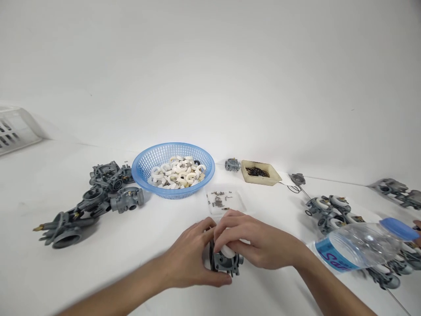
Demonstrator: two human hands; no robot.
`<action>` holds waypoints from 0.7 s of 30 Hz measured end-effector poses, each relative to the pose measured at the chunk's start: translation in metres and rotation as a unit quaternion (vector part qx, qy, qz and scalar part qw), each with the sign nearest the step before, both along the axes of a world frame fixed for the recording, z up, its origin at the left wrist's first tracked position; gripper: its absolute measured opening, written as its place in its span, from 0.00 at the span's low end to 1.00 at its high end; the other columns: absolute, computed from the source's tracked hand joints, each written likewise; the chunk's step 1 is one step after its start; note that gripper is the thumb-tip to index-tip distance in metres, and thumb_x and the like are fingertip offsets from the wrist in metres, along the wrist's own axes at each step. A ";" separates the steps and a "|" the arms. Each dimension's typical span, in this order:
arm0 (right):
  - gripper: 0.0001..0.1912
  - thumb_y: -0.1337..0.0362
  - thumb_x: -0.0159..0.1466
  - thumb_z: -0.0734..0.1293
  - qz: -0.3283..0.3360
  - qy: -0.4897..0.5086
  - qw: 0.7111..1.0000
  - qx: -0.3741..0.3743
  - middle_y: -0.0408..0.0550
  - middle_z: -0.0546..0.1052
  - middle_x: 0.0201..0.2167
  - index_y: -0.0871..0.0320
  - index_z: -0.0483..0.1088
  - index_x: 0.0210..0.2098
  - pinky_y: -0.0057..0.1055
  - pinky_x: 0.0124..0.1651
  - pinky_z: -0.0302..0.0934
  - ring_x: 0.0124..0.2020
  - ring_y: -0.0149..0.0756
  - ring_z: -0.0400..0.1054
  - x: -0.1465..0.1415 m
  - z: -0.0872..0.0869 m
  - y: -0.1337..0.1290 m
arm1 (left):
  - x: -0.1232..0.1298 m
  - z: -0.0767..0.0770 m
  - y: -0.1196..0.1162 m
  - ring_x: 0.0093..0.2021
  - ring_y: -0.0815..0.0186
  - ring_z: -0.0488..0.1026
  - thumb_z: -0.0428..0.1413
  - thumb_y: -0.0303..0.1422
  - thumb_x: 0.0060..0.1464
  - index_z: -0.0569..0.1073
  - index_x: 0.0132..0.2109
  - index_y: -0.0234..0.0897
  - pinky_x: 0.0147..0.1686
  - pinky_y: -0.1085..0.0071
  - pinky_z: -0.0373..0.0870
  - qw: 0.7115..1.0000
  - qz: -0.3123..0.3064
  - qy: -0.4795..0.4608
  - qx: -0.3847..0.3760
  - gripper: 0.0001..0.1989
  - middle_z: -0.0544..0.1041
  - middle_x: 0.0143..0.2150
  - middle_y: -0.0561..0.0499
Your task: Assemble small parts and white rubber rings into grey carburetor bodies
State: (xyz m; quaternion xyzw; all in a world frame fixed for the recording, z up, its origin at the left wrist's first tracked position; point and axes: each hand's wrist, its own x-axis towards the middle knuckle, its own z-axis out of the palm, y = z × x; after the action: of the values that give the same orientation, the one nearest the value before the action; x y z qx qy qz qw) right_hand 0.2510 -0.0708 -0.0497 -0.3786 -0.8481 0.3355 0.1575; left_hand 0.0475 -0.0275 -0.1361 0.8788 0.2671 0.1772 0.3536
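A grey metal carburetor body (pixel 226 264) is low in the middle of the view, gripped from its left side by my left hand (pixel 190 254). From above and to the right, my right hand (pixel 253 239) has its fingers closed on a white plastic float (pixel 227 251) at the top of the carburetor. Those fingers cover part of the float and the seat beneath it. Just beyond my hands lies a shallow clear tray (pixel 239 202) with several tiny metal pins and springs.
A blue mesh basket (pixel 141 171) holds white floats. Left of it, carburetor bodies (pixel 95 195) are piled. A beige tray (pixel 274 176) contains black O-rings. Rightward are a clear plastic bottle (pixel 368 245), carburetors with floats (pixel 325 210), and part of another person's hand (pixel 417 230).
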 end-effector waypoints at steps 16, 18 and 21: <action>0.20 0.66 0.71 0.59 -0.131 -0.039 0.990 0.045 0.45 0.79 0.48 0.33 0.74 0.50 0.44 0.52 0.67 0.49 0.42 0.73 0.028 0.009 0.011 | -0.001 -0.013 -0.003 0.42 0.59 0.74 0.67 0.35 0.48 0.75 0.49 0.43 0.44 0.64 0.72 0.992 0.020 -0.114 0.042 0.20 0.76 0.44 0.50; 0.17 0.64 0.71 0.60 -0.169 -0.056 0.982 0.058 0.46 0.79 0.48 0.34 0.74 0.48 0.43 0.49 0.68 0.49 0.43 0.73 0.042 0.003 0.021 | -0.001 -0.014 -0.005 0.43 0.58 0.75 0.67 0.35 0.48 0.75 0.48 0.42 0.45 0.62 0.71 0.990 0.025 -0.120 0.064 0.19 0.77 0.45 0.50; 0.15 0.62 0.72 0.59 -0.198 -0.080 0.975 0.068 0.48 0.78 0.48 0.37 0.74 0.47 0.42 0.44 0.68 0.48 0.43 0.73 0.056 -0.009 0.039 | 0.001 -0.015 -0.009 0.43 0.58 0.75 0.67 0.34 0.48 0.75 0.47 0.43 0.45 0.62 0.71 0.991 0.032 -0.118 0.049 0.18 0.77 0.46 0.50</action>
State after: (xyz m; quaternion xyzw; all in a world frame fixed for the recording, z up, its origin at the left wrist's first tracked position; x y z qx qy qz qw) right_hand 0.3070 -0.0323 -0.0583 -0.5530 -0.7868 0.2081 0.1782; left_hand 0.0488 -0.0362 -0.1508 0.8589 0.2428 0.3038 0.3332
